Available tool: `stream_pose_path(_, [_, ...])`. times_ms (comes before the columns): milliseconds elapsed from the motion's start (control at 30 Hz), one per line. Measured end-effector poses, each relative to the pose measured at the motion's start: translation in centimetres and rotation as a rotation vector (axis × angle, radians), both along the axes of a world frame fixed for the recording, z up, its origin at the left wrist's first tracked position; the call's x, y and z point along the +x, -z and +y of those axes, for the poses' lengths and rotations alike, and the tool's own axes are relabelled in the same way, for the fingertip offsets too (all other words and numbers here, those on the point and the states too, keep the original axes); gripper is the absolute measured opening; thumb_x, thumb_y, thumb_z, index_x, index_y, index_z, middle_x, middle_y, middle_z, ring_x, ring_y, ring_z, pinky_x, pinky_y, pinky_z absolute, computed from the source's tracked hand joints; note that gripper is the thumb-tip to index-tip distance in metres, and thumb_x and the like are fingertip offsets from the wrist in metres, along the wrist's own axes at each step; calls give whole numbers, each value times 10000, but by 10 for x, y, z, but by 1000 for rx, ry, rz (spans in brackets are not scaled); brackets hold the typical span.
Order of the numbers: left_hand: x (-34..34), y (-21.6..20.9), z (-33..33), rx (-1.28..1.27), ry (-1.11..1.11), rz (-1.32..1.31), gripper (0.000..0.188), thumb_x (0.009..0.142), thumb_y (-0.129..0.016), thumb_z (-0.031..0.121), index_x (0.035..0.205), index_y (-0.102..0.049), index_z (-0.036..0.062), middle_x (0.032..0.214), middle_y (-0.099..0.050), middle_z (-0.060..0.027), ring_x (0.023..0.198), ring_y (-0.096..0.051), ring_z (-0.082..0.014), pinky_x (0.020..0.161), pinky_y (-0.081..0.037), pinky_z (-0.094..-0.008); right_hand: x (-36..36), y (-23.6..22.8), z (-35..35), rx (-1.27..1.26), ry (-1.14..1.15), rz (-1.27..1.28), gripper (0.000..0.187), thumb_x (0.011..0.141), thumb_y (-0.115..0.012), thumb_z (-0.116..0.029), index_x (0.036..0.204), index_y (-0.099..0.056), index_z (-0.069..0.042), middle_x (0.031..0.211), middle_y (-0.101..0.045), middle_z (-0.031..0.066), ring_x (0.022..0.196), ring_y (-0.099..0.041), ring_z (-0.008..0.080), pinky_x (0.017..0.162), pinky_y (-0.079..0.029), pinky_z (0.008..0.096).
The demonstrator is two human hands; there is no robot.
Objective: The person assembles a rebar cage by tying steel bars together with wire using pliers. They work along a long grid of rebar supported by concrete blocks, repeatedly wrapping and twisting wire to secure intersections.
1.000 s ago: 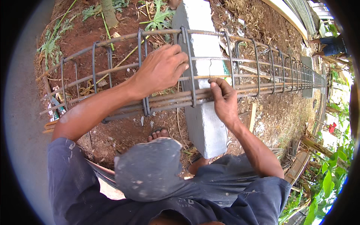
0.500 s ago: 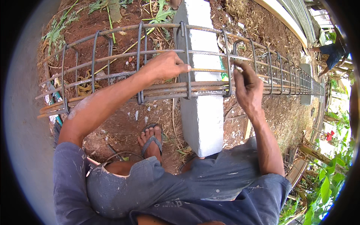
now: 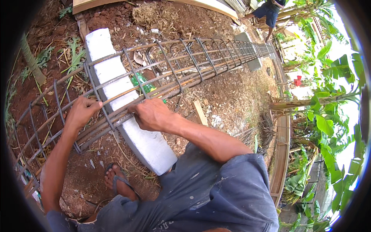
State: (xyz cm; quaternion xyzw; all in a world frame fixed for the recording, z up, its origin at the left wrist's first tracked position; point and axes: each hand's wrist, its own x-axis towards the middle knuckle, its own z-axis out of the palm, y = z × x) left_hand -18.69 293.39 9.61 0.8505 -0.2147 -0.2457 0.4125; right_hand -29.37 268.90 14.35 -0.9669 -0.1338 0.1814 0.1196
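A long rebar cage [image 3: 179,78], made of rusty lengthwise bars and dark rectangular stirrups, runs from the near left to the far right. Beneath it, a pale concrete block [image 3: 145,143] supports the bars. My left hand [image 3: 80,113] is closed on the cage left of the block, its thumb against a stirrup [image 3: 92,86]. Curled over the nearest lengthwise bars above the block is my right hand [image 3: 151,114]. Its fingertips are hidden behind the hand, and I see no tool in either hand.
Another block [image 3: 254,64] carries the cage farther off. A green plastic bottle [image 3: 143,82] lies under the bars, and a wood offcut [image 3: 200,112] is on the soil. A person [image 3: 266,14] stands far off at the upper right. Banana plants [image 3: 328,127] line the right.
My view has swung to the right. My right hand has left the stirrup right of the block and come nearer my left hand, onto the near lower bars. The left stays near its stirrup.
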Motion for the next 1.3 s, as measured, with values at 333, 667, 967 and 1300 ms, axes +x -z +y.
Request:
stream_pose_path(333, [3, -4, 5, -5, 14, 38, 541, 872, -635, 426, 552, -496, 13, 484, -412, -26, 487, -377, -122, 501, -325, -354, 27, -19, -16, 75, 113, -24, 274, 887, -565, -162, 1123, -703, -138, 841, -717, 176, 749, -698, 342, 733, -554, 466])
stream_pose_path(667, [-2, 0, -1, 19, -34, -49, 445, 858, -667, 419, 698, -718, 7, 518, -519, -79, 492, -441, -187, 523, -364, -404, 38, -23, 16, -118, -57, -48, 208, 853, -606, -143, 979, -771, -124, 817, -717, 178, 724, -702, 317, 710, -552, 425])
stream_pose_path(967, [-10, -10, -13, 202, -86, -92, 378, 805, -643, 400, 816, -751, 37, 778, -696, -206, 793, -676, -379, 739, -519, -464, 40, 13, 28, 719, 650, 498, 136, 932, -536, -65, 988, -632, 11, 696, -599, 29, 485, -494, 100, 455, -423, 254])
stream_pose_path(1300, [-13, -14, -6, 91, 12, -337, 435, 965, -525, 239, 1371, -467, 96, 1119, -678, -193, 1026, -640, -405, 911, -479, -533, 32, 10, 68, 1345, 1234, 792, 110, 1011, -388, -92, 1010, -497, -108, 600, -402, -79, 421, -336, 23, 378, -295, 186])
